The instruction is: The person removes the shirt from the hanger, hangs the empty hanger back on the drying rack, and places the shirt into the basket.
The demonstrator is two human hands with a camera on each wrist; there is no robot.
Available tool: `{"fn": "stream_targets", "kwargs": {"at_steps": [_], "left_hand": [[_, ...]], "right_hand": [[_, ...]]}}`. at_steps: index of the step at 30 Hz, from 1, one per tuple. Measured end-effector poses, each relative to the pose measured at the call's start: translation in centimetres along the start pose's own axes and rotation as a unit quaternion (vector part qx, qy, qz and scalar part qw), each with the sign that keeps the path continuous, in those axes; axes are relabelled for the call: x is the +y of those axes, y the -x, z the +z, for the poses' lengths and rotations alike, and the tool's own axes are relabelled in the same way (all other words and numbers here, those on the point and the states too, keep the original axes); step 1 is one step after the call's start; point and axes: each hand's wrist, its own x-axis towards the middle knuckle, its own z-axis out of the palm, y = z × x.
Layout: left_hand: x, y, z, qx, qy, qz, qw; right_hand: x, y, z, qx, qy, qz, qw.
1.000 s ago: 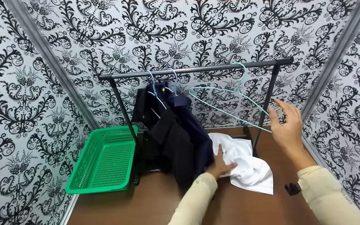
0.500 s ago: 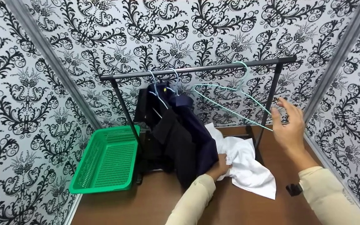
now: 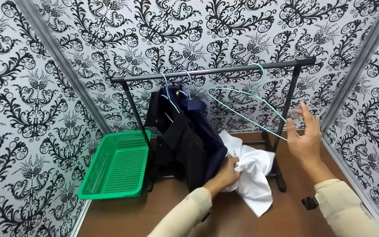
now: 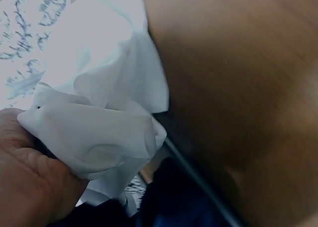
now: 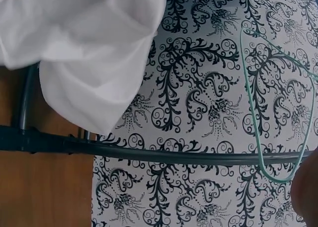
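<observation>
A crumpled white shirt [image 3: 252,168] is gathered in my left hand [image 3: 227,172], whose fingers curl round its near edge. Close up in the left wrist view, the thumb side of that hand [image 4: 37,172] lies against a folded part of the shirt [image 4: 99,132]. A mint-green wire hanger [image 3: 242,115] hangs bare from the rail [image 3: 222,70]. My right hand [image 3: 306,138] holds its right end between thumb and fingers; the lower fingers are hidden. In the right wrist view only an edge of the hand shows beside the hanger [image 5: 253,108].
Left on the rail, a black garment [image 3: 189,148] and a navy garment [image 3: 209,131] hang on blue hangers. A green basket [image 3: 115,171] stands at the left. The rack's right foot [image 3: 280,181] rests on the brown floor [image 3: 294,214]. Patterned walls enclose the back and sides.
My left hand has closed on the white shirt and pulled it, bunching it and uncovering the rack's foot. The right hand stays at the hanger's end.
</observation>
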Motion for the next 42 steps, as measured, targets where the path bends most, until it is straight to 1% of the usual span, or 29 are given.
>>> {"fn": "stream_targets", "kwargs": {"at_steps": [2,4,7,9,11,15,17,19,22,24,27,29,31,33,36,39,42], "left_hand": [[0.4,0.6,-1.3,-0.038,0.003,0.0,0.9993],[0.6,1.4,-2.7,-0.058,0.001,0.006,0.9983],[0.6,2.5,-4.7,-0.065,0.004,0.022,0.9977],[0.3,3.1,-6.1,-0.072,0.023,0.028,0.9967],[0.0,3.7,-7.4,-0.088,0.05,0.029,0.9944],[-0.7,4.7,-9.7,-0.126,0.104,0.032,0.9861],[-1.0,5.3,-10.7,-0.132,0.124,0.039,0.9827],[-1.3,5.9,-11.5,-0.128,0.142,0.047,0.9804],[-2.0,6.8,-12.4,-0.105,0.174,0.056,0.9776],[-2.5,7.4,-12.8,-0.087,0.196,0.062,0.9749],[-3.5,8.1,-13.6,-0.065,0.227,0.074,0.969],[-4.3,8.4,-14.4,-0.056,0.241,0.077,0.9658],[-5.2,8.6,-15.3,-0.044,0.249,0.076,0.9646],[-6.3,8.8,-16.4,-0.032,0.252,0.068,0.9649],[-8.3,9.2,-18.3,-0.011,0.248,0.06,0.9668],[-10.2,9.5,-20.3,-0.001,0.245,0.052,0.9681],[-11.7,9.9,-22.1,0.005,0.233,0.029,0.972]], "right_hand": [[0.2,0.2,0.0,0.002,-0.001,-0.003,1.0],[0.3,0.5,-0.1,0.0,-0.001,0.006,1.0],[0.6,0.8,-0.3,-0.014,0.005,0.036,0.9992],[1.0,1.0,-0.4,-0.019,0.009,0.054,0.9983],[1.4,1.3,-0.6,-0.026,0.013,0.073,0.9969],[2.3,2.1,-1.1,-0.042,0.021,0.111,0.9927],[2.7,2.6,-1.3,-0.052,0.027,0.135,0.9891],[2.9,2.9,-1.4,-0.062,0.033,0.156,0.9853],[3.3,3.5,-1.5,-0.075,0.043,0.175,0.9808],[3.5,3.8,-1.6,-0.079,0.042,0.176,0.9803],[3.8,4.2,-1.7,-0.072,0.035,0.172,0.9818],[3.9,4.4,-1.9,-0.066,0.034,0.171,0.9825],[4.1,4.6,-2.2,-0.063,0.036,0.174,0.982],[4.2,4.7,-2.4,-0.065,0.043,0.18,0.9805],[4.3,4.9,-2.7,-0.075,0.049,0.191,0.9776],[4.6,5.1,-2.8,-0.083,0.052,0.201,0.9746],[4.9,5.3,-2.8,-0.086,0.054,0.207,0.973]]}}
